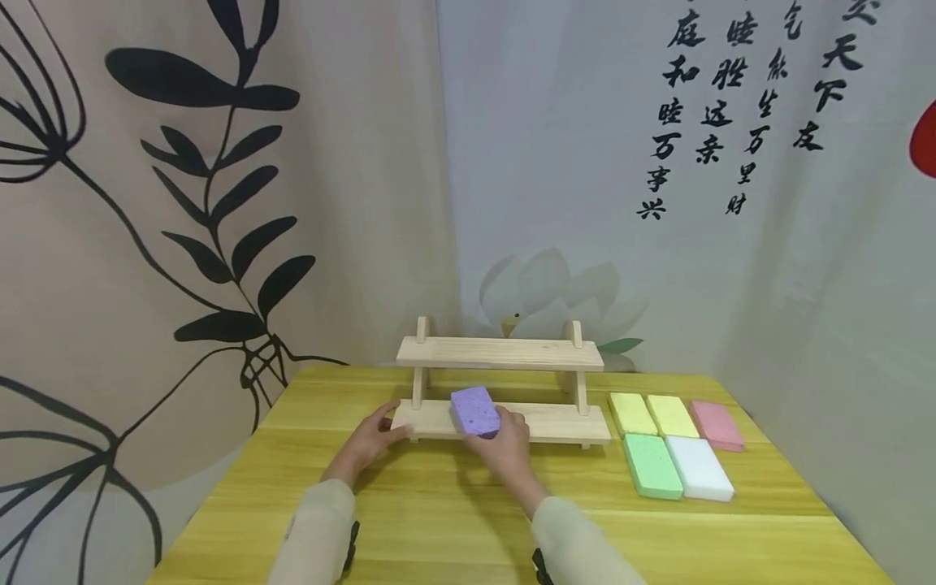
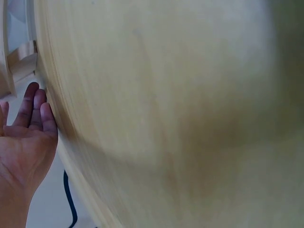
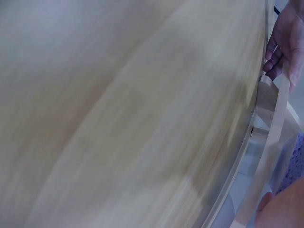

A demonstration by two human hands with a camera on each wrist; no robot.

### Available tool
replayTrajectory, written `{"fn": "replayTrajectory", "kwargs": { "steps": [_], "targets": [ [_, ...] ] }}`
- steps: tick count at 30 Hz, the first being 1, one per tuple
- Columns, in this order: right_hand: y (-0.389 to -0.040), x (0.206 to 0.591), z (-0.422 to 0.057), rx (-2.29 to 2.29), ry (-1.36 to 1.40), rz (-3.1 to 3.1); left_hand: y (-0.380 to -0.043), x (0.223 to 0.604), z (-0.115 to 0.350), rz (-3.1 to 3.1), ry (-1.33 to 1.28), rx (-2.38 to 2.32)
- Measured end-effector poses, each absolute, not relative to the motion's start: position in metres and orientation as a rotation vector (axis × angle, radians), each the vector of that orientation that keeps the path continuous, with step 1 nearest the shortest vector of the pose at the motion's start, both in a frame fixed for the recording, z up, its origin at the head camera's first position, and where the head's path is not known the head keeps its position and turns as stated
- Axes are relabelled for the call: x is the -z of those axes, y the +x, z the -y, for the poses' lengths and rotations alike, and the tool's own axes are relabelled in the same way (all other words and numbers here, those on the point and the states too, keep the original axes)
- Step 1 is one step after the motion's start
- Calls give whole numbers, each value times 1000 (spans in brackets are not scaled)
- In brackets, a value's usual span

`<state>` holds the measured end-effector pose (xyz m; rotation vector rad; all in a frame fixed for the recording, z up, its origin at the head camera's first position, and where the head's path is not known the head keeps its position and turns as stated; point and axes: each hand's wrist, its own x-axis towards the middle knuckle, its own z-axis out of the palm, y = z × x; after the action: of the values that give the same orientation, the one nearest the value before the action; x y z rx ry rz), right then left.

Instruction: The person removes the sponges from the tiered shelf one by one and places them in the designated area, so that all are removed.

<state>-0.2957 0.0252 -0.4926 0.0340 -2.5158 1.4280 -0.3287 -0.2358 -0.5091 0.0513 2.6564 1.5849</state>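
Note:
A purple sponge point(image 1: 476, 411) is tilted over the lower board of a two-tier wooden rack point(image 1: 499, 353). My right hand point(image 1: 506, 448) pinches this sponge between thumb and fingers, near the middle of the board's front edge. Whether its underside touches the board I cannot tell. My left hand point(image 1: 368, 443) holds the left end of the lower board, thumb at the front and fingers around the end. In the left wrist view the left hand's fingers point(image 2: 35, 111) reach toward a rack foot. The right wrist view shows only part of the purple sponge point(image 3: 292, 164).
Right of the rack, several sponges lie flat on the yellowish wooden table point(image 1: 409, 528): two pale yellow ones, the nearer a yellow sponge point(image 1: 633, 414), a pink sponge point(image 1: 717, 425), a green sponge point(image 1: 653, 465) and a white sponge point(image 1: 699, 468). A printed curtain point(image 1: 366, 203) hangs behind.

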Motion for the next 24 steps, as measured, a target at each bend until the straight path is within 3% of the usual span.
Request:
{"fn": "replayTrajectory", "kwargs": {
  "steps": [24],
  "targets": [
    [-286,487,-96,-1450,55,2550,-329,511,236,-2635,58,-1599]
  ]
}}
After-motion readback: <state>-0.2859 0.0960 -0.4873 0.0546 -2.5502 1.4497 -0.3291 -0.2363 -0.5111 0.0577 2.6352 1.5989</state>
